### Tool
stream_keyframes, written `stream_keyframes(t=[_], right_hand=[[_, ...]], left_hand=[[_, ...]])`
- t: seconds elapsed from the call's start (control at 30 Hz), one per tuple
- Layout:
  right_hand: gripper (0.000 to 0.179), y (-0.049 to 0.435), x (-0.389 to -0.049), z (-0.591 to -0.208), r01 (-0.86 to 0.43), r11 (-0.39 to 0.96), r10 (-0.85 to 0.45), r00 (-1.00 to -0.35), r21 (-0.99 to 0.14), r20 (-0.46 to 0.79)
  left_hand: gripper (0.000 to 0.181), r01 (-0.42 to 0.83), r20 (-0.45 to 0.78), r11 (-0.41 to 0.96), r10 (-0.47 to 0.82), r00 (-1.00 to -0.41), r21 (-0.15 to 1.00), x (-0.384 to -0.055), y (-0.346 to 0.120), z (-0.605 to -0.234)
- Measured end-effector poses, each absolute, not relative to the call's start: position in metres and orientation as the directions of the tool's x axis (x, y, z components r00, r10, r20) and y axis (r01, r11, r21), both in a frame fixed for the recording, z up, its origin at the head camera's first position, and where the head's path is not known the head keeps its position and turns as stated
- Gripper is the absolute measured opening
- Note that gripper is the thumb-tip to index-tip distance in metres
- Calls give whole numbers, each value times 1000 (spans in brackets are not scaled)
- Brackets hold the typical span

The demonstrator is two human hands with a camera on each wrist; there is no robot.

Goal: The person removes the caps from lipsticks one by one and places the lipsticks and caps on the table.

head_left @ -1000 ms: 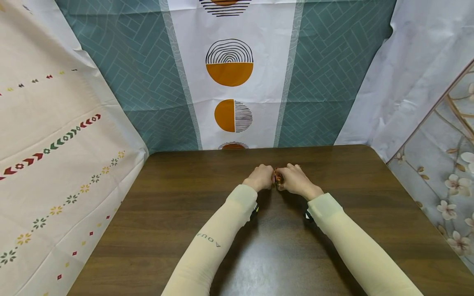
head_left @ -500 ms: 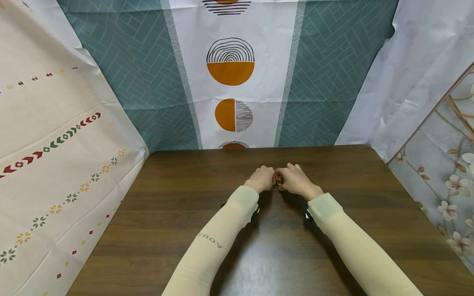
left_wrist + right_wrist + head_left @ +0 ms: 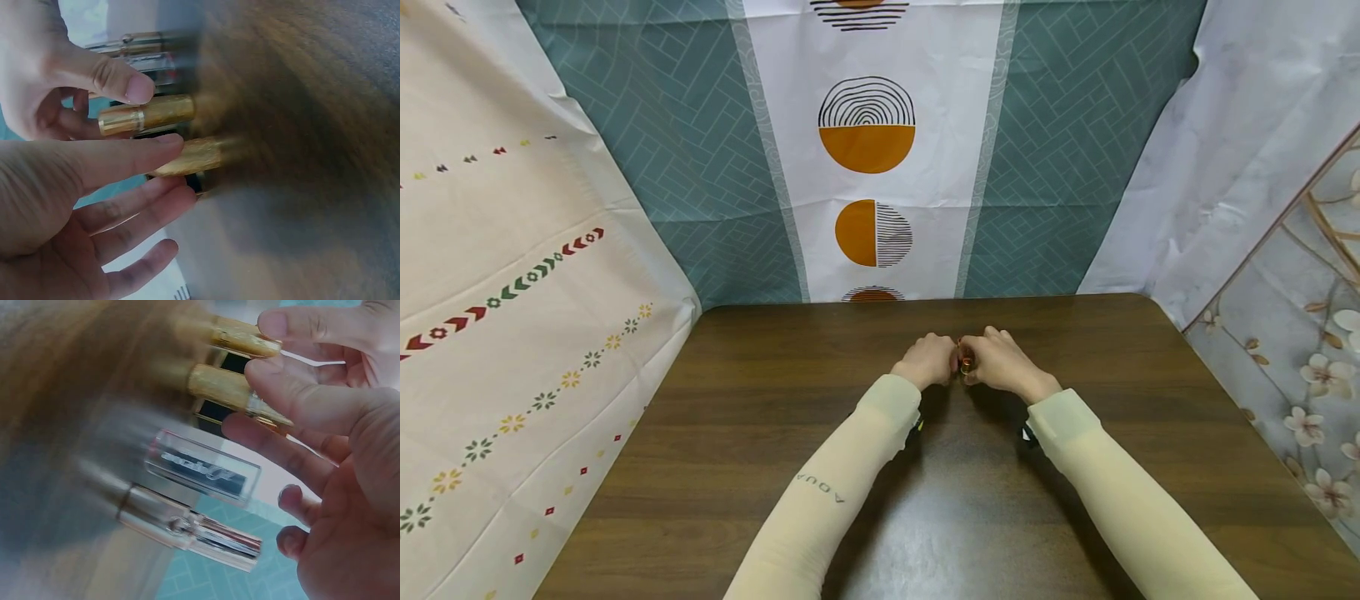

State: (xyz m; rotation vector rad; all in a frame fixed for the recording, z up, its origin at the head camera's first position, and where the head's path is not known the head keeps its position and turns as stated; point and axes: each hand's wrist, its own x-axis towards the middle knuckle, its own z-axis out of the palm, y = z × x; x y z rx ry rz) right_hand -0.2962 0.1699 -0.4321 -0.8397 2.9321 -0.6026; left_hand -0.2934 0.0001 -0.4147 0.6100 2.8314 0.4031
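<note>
Both hands meet near the far middle of the table. My left hand (image 3: 928, 360) pinches a gold lipstick tube (image 3: 190, 157) low down, between thumb and fingers. Just to its right, my right hand (image 3: 1000, 362) pinches a second gold lipstick tube (image 3: 219, 387) with a shiny upper part, thumb on one side and fingers behind. Both tubes stand upright, close beside each other. Dark square-sided tubes, one of them a black tube (image 3: 209, 417), show just behind the gold ones, partly hidden by fingers. From the head, the hands cover most of these tubes.
To the right of the pinched tubes stand a clear rectangular case (image 3: 203, 467) with a black inside and a shiny rose-gold tube (image 3: 187, 525). The brown wooden table (image 3: 737, 417) ends at the back against a teal and white patterned cloth (image 3: 1060, 150).
The right hand and forearm shift very slightly, the fingers a little farther from the person. The left hand barely moves and the hands stay together.
</note>
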Motion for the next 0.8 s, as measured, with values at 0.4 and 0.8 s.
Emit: stream_keyframes(t=[0.4, 0.8], right_hand=[[24, 172, -302, -415, -507, 693, -513, -846, -513, 143], [17, 171, -301, -402, -434, 525, -443, -874, -732, 201]], left_hand=[[11, 359, -125, 849, 434, -892, 387, -292, -21, -388], [18, 325, -133, 821, 429, -893, 469, -291, -49, -365]])
